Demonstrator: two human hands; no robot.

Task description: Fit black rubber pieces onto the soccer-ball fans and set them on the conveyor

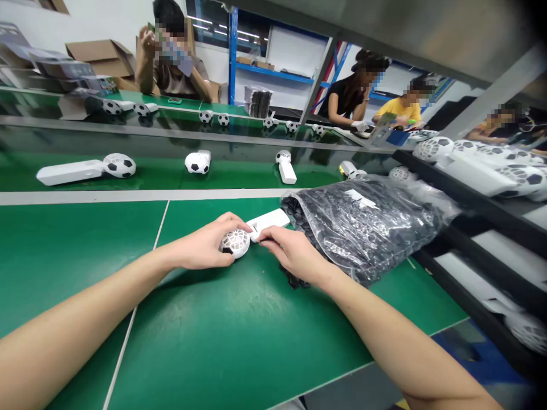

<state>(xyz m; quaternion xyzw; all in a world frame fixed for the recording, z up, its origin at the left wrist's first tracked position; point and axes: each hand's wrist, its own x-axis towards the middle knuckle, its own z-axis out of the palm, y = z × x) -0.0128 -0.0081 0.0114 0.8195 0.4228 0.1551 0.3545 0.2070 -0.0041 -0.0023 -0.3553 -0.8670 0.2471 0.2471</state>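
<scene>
Left hand (209, 242): clenched around fan head (235, 242).
Right hand (293, 253): grasping fan handle (265, 223).
Bag (367, 228): placed just beside right hand.
Open room: left of hands, on green bench (85, 267).

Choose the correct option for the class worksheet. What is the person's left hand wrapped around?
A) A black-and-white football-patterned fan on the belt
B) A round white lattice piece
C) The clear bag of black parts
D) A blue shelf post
B. The left hand curls over the round white lattice piece, while the right hand is at the flat white handle.
</scene>
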